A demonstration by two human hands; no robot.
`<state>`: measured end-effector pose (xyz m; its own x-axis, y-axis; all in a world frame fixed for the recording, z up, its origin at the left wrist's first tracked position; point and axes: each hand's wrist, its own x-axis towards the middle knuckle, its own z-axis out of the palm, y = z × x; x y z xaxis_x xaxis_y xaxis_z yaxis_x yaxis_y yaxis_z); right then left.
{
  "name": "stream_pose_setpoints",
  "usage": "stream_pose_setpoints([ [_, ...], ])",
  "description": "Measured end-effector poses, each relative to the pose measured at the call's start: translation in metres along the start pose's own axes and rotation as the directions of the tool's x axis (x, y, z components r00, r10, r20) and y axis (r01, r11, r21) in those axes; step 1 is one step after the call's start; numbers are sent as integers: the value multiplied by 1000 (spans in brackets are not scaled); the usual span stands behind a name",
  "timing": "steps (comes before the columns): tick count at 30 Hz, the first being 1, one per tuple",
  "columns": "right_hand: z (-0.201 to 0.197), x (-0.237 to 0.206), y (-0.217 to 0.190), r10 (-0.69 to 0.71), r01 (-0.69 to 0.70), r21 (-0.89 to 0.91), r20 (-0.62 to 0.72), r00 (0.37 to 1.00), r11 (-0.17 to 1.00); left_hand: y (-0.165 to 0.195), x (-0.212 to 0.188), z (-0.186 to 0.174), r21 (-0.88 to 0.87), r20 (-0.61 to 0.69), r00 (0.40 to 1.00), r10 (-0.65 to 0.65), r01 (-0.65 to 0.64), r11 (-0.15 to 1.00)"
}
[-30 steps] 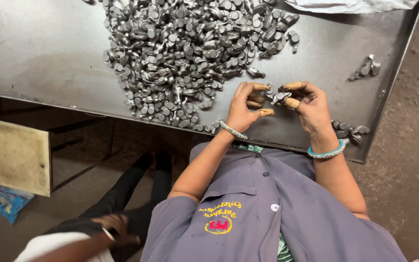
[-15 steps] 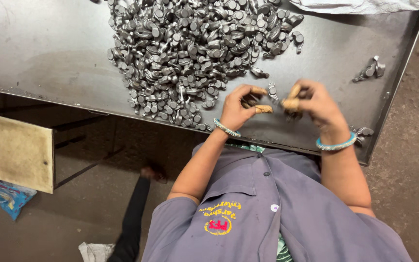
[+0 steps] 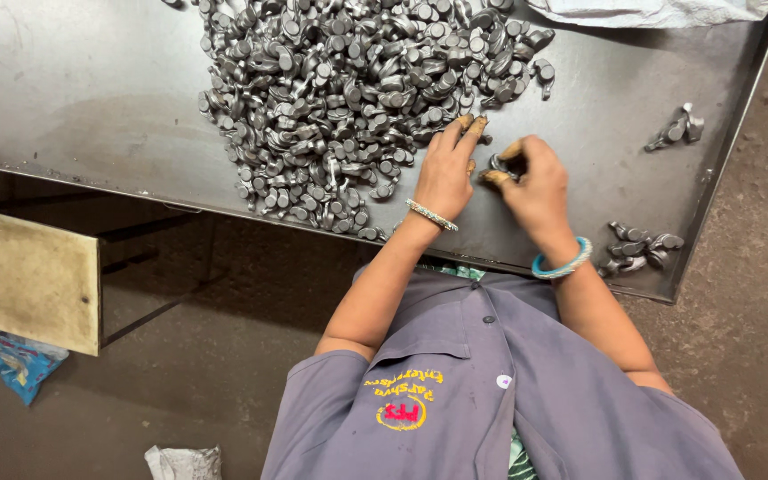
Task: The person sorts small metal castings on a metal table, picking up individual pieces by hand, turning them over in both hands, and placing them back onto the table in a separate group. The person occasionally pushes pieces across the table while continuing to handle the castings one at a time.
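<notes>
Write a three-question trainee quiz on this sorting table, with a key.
1. True or false: the left hand rests its fingers at the edge of the big heap of small grey metal parts.
2. Which wrist wears the turquoise bangle? A) left B) right
3. Fill in: besides the heap, how many small separate clusters of parts lie near the right edge of the grey metal table?

Key: 1 true; 2 B; 3 two, the upper cluster and the lower cluster. The right hand pinches one part.
</notes>
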<state>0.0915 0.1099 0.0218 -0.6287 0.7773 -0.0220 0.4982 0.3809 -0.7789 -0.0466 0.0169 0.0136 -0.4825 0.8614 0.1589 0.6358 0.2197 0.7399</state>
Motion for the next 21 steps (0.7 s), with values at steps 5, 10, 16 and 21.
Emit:
stream_pose_setpoints([
  [5,-26,-3,32,178,-369,857,325,929,361,0,-3,2,-38,-49,999,13,-15,999],
  [10,-38,-11,55,202,-510,860,502,841,-16,3,-4,5,-72,-40,999,-13,10,997],
  [16,-40,-12,61,184,-539,836,517,836,102,5,-11,0,-174,-29,999,-44,38,984],
  [21,-83,23,38,130,-524,643,555,821,559,5,-20,-11,-350,-48,976,-210,181,919],
])
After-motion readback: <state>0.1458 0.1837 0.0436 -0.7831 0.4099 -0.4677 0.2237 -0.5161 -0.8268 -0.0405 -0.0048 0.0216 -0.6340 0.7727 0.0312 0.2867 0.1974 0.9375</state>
